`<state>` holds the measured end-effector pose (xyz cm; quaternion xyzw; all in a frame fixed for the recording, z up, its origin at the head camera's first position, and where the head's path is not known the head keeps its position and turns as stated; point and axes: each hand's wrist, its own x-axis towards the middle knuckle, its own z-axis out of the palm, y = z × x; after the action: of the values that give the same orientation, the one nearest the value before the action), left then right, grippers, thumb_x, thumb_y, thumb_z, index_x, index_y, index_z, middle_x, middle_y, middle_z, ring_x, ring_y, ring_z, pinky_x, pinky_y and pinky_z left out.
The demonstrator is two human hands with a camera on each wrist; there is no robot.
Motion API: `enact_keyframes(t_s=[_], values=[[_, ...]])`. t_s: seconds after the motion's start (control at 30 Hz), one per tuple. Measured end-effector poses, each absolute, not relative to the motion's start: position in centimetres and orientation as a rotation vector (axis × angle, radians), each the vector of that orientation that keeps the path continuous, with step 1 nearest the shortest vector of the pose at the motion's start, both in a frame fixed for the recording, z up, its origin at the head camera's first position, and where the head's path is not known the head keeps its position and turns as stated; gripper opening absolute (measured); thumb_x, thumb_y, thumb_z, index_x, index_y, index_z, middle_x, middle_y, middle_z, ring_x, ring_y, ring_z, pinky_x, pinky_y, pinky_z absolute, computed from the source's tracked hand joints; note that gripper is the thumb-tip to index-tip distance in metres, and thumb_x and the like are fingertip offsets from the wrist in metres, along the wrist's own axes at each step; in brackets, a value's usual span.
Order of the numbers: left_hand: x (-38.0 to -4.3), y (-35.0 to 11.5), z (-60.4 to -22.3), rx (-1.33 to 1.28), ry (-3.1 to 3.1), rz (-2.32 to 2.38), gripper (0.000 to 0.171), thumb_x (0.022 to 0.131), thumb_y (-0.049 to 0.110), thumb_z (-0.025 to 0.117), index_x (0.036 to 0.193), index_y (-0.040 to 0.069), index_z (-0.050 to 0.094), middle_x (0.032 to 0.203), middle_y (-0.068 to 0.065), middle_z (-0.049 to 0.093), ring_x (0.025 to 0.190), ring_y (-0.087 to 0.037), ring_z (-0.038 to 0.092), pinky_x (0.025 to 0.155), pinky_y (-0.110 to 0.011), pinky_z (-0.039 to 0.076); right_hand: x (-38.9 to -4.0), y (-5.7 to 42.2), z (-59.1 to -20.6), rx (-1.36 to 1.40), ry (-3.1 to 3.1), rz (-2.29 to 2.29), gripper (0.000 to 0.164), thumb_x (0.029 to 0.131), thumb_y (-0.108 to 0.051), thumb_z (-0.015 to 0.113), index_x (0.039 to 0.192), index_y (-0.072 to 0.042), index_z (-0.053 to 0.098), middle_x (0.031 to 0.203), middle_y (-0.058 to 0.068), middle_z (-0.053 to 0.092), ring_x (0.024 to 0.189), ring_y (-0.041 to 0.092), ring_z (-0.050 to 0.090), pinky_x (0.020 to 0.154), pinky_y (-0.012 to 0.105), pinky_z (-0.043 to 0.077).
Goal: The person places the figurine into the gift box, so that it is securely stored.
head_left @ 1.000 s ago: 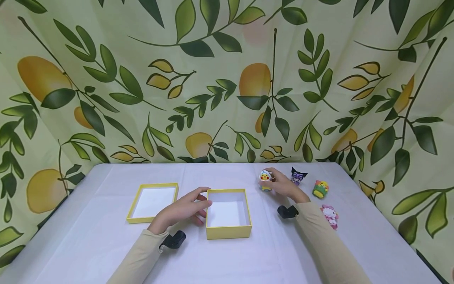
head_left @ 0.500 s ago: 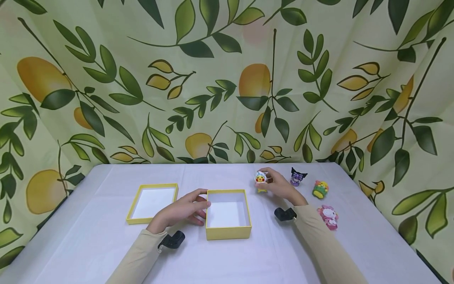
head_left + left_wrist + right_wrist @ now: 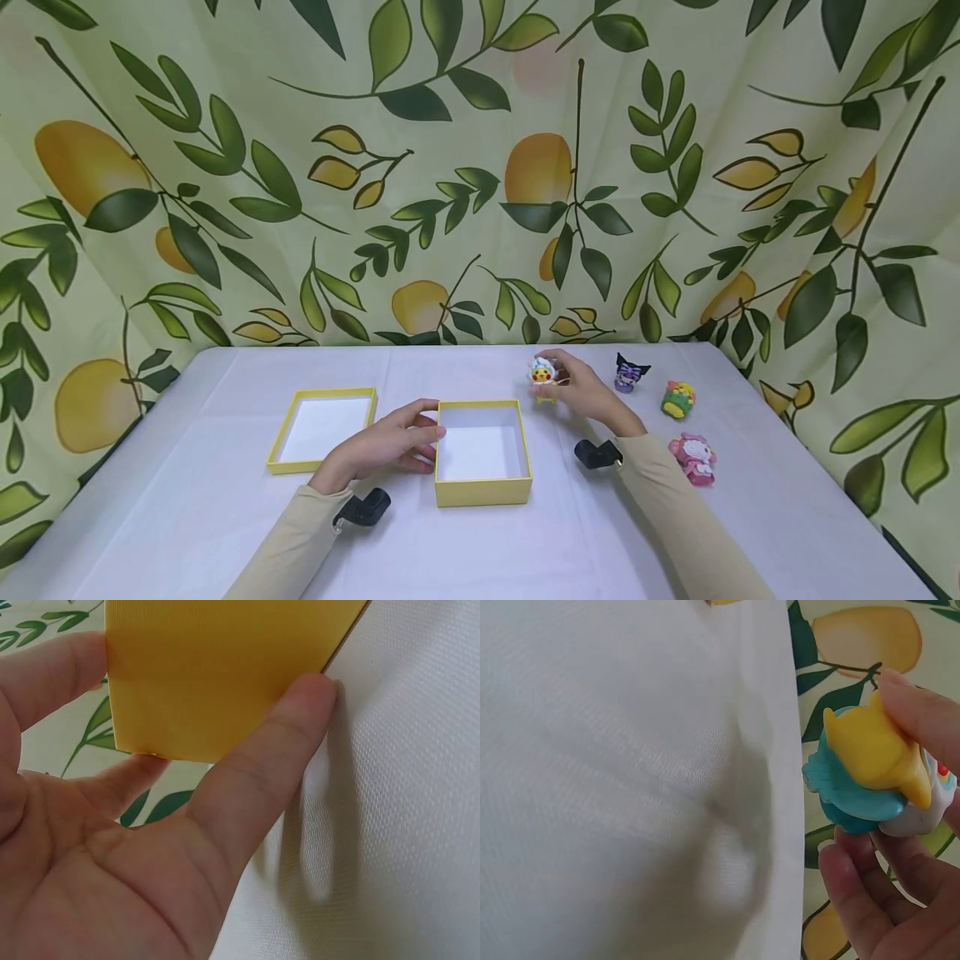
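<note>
My right hand (image 3: 588,390) pinches a small toy figure (image 3: 543,373) with a yellow face, red cheeks and white hood, held above the table's far part. In the right wrist view the figure (image 3: 877,765) shows yellow and teal parts between thumb and fingers. My left hand (image 3: 386,442) touches the left side of a yellow box (image 3: 483,492), which stands open with a white inside. In the left wrist view fairly straight fingers rest against the yellow wall (image 3: 217,682) and its edges, not wrapped round it.
A yellow-edged lid (image 3: 322,425) lies inside up, left of the box. To the right stand a purple-and-black figure (image 3: 630,373), a green-and-yellow one (image 3: 678,400) and a pink-and-white one (image 3: 695,458). A leaf-patterned curtain (image 3: 465,208) hangs behind the white table (image 3: 480,554).
My right hand has moved left with the toy figure, away from the purple-and-black one. The left hand and the box have stayed almost still.
</note>
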<state>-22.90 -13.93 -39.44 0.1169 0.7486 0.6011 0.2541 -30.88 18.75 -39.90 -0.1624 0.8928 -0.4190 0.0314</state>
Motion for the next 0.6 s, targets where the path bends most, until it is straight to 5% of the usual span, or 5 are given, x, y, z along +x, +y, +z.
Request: enact_keyframes(t_s=[0.37, 0.6], values=[[-22.9, -13.9, -39.3, 0.3, 2.033, 1.634, 0.066, 0.098, 0.021, 0.062, 0.15, 0.0, 0.029, 0.128, -0.022, 0.048, 0.093, -0.022, 0.064, 0.09, -0.045, 0.059, -29.9, 17.9, -38.4, -0.623, 2.759, -1.344, 0.062, 0.088, -0.023, 0.077, 0.14, -0.006, 0.05, 0.112, 0.015, 0.063, 0.101, 0.026, 0.06, 0.086, 0.035, 0.052], [-22.7, -14.4, -38.8, 0.362, 2.117, 1.594, 0.064, 0.095, 0.024, 0.067, 0.148, 0.006, 0.036, 0.147, -0.024, 0.039, 0.103, -0.023, 0.064, 0.092, -0.042, 0.058, -29.0, 17.0, -37.1, -0.72, 2.751, -1.372, 0.06, 0.089, -0.022, 0.076, 0.14, -0.005, 0.049, 0.116, 0.017, 0.063, 0.102, 0.026, 0.06, 0.09, 0.038, 0.053]])
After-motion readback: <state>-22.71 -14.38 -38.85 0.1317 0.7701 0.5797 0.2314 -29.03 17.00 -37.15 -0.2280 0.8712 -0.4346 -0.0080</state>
